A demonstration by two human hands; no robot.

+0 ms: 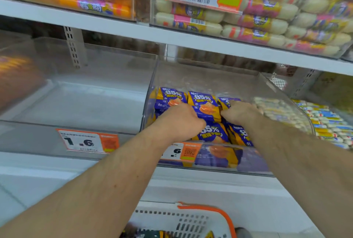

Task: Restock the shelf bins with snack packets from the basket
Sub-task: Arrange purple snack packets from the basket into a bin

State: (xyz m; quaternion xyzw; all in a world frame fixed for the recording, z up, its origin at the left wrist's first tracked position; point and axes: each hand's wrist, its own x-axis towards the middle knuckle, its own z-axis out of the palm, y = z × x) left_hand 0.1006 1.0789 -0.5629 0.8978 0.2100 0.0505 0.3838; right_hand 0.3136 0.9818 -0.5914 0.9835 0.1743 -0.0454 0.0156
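Both hands (179, 117) (238, 112) in bin (286, 102), fingers curled on purple pkts (203, 103); grip slips, stack topples fwd over low front lip.

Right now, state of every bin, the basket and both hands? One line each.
left hand: in the middle bin, fingers curled on the purple snack packets
right hand: same bin, fingers curled on the packets
middle bin: partly filled, packets in rows
left bin: no packets visible inside
right bin: stocked with small white-and-blue sticks
basket: below the shelf, dark packets inside, contents mostly out of frame
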